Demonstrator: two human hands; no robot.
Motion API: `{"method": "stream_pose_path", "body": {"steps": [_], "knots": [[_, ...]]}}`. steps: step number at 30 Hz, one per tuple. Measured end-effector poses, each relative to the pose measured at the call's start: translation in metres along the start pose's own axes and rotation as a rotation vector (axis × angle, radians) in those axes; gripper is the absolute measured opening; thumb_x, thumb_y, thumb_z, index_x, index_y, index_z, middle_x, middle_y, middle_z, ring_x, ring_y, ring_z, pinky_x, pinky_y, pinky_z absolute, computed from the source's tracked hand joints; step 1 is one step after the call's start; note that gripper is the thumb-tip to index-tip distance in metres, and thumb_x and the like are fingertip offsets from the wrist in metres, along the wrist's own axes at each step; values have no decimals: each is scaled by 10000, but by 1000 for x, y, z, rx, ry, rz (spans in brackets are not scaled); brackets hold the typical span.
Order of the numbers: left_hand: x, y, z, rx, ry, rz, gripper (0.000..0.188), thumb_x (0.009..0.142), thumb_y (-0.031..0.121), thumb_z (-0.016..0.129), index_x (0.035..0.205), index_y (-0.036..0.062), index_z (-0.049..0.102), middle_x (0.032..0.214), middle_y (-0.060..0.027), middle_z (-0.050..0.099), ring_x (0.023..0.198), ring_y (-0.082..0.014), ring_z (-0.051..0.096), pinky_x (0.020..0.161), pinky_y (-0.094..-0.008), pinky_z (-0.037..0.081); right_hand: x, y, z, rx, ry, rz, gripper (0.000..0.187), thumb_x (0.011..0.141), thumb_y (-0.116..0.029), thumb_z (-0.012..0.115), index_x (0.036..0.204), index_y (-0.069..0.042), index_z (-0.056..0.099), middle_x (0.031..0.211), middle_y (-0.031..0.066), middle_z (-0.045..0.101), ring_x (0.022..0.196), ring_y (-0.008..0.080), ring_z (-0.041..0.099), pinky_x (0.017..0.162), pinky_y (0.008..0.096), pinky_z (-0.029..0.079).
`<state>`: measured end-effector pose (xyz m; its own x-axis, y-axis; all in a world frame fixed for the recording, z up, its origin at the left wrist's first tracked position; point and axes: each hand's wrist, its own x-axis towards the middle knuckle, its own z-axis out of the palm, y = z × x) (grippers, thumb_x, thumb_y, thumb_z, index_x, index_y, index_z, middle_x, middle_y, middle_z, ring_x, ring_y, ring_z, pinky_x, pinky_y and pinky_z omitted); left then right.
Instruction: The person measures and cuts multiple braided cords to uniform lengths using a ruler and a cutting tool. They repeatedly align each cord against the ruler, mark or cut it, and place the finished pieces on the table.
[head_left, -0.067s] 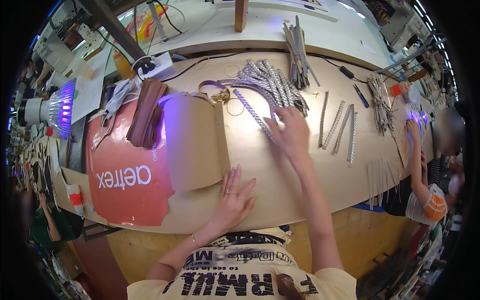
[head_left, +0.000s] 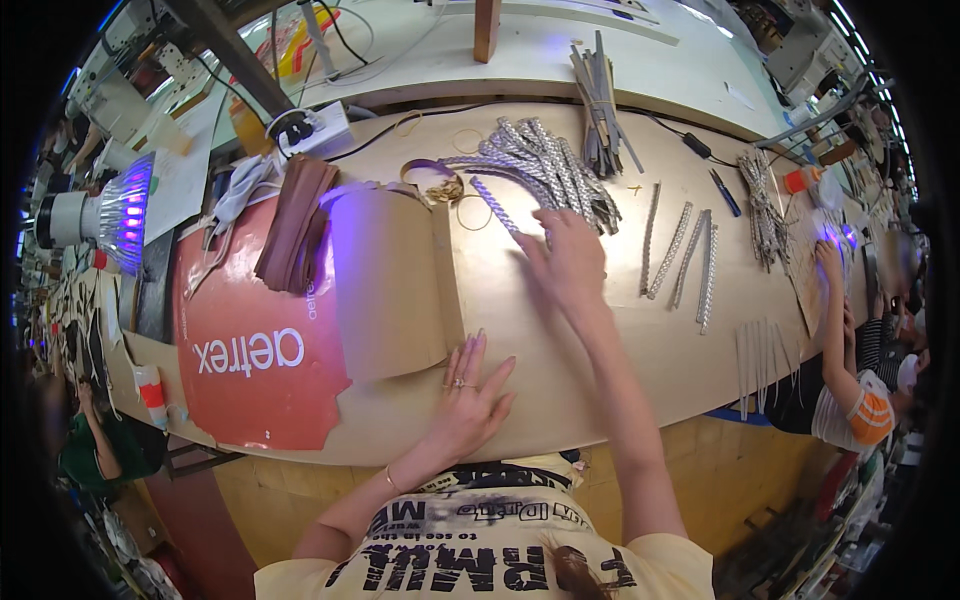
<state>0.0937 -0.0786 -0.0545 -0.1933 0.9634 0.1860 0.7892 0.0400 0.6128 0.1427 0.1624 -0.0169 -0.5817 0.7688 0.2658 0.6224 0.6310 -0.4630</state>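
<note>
My left hand (head_left: 470,395) lies flat on the tan table, fingers spread, beside the lower right corner of a curved brown cardboard sheet (head_left: 390,290). My right hand (head_left: 568,262) is closed at a silvery braided strap (head_left: 493,205), its thumb and fingers on the strap's lower part, which they hide. The strap's upper end points away to the left. Just beyond that hand spreads a thick bundle of similar silver braided straps (head_left: 545,160). To the right of the hand several short braided strips (head_left: 683,255) lie side by side.
A red printed sheet (head_left: 250,370) and a stack of brown strips (head_left: 297,225) lie left. Grey strips (head_left: 600,115) stand bundled at the back. A blue-handled tool (head_left: 725,192) and another strip bundle (head_left: 765,215) lie right. A lit lamp (head_left: 120,215) stands left. Another person's arm (head_left: 835,320) reaches in right.
My right hand has shifted a little to the left and its fingers have come onto the braided strap, covering its lower part. My left hand stays in place.
</note>
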Motion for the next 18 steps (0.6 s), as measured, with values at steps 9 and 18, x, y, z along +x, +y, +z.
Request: {"method": "stream_pose_path", "body": {"steps": [9,18], "knots": [[8,-5,-2,-26,-8,33,470,860,177,711,1304,84,588,1525,-280,312,1404,-425,341,1152,-534,268,7,-17,21,-64,-104,263,210,857,-276,696,937,-82,711,903,112,693,844,309,675,745,438,511],[-1,-4,-3,-41,54,-174,447,868,149,695,1286,35,589,1524,-255,348,1401,-400,369,1130,-494,306,-124,5,-29,-334,-31,-155,165,840,-193,717,999,-147,720,870,2,592,806,172,581,722,359,398]]}}
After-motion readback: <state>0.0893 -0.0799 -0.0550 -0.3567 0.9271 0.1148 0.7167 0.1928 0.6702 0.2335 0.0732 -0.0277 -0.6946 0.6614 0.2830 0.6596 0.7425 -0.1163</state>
